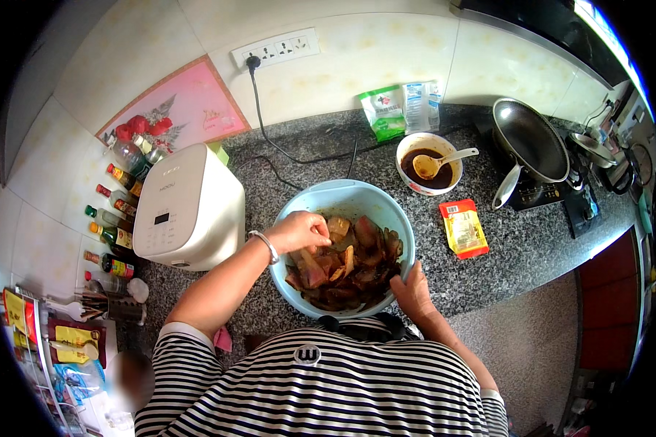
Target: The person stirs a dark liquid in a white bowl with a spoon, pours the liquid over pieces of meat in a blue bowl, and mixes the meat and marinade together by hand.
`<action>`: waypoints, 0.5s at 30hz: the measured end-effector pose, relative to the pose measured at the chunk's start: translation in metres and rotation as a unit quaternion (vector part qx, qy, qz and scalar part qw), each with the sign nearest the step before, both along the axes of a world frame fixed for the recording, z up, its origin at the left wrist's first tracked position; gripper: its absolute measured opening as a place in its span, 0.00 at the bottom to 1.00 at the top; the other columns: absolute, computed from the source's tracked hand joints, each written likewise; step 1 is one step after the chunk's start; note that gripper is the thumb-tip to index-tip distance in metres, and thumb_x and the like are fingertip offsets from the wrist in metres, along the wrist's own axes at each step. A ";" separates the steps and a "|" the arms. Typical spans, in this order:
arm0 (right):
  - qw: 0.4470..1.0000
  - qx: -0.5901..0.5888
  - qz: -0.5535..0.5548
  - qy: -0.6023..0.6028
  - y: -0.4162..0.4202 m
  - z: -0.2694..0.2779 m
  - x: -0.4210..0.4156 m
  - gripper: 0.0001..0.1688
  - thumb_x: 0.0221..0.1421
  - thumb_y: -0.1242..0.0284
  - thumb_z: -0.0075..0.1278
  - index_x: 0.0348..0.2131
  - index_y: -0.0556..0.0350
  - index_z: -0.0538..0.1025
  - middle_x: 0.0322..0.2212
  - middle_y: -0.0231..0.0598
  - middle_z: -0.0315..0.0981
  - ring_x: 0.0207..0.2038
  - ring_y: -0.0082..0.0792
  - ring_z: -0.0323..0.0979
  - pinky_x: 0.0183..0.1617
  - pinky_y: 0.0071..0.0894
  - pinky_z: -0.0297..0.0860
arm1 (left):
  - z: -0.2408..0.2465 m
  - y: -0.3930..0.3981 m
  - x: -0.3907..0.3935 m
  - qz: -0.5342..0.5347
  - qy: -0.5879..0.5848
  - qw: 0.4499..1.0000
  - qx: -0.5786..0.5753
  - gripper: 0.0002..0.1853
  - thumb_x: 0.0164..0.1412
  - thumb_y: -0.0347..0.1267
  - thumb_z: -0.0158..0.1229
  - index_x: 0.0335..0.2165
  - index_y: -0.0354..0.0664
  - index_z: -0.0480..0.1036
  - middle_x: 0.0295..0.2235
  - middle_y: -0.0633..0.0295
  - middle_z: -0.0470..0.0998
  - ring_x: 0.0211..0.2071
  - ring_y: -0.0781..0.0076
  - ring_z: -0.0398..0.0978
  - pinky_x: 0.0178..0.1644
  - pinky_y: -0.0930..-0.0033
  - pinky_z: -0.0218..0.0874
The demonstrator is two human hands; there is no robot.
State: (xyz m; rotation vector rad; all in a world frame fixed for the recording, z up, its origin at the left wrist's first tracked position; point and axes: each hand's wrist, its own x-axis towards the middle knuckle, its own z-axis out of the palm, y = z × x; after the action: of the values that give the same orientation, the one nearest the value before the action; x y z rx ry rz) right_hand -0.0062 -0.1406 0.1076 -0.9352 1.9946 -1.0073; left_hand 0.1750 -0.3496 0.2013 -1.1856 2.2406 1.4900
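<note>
A light-blue plastic basin (345, 190) stands on the counter right in front of me. Brown, sauce-coated slices of what looks like meat (355, 278) fill its lower part, with paler pieces among them. My left hand (302, 231), a silvery bangle at its wrist, reaches over the basin's left side with the fingers bent down above the slices. Whether a slice is between those fingertips is hidden. At the lower right, my right hand (414, 290) grips the basin's rim, thumb on the inner side.
A bowl (410, 184) of dark sauce holds a ladle (434, 163). A red-yellow packet (463, 228) lies nearby. A frying pan (531, 143) rests on an induction cooker (541, 195). Left stand a white appliance (197, 207) and several bottles (112, 235). A power cable (262, 123) crosses behind.
</note>
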 end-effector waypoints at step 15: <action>1.000 -0.021 -0.005 0.013 0.001 -0.017 -0.003 0.21 0.42 0.71 0.46 0.33 0.70 0.61 0.25 0.61 0.69 0.30 0.53 0.72 0.32 0.44 0.67 | -0.036 0.055 -0.060 -0.228 -0.038 0.892 -0.389 0.16 0.45 0.33 0.58 0.37 0.45 0.69 0.39 0.55 0.68 0.32 0.61 0.73 0.31 0.63 0.68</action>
State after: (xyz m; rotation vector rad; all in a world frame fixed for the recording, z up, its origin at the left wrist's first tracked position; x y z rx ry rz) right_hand -0.0095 -0.1395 0.0908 -0.9665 2.0072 -1.0507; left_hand 0.1148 -0.2950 0.1658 -0.7280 2.8753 0.3499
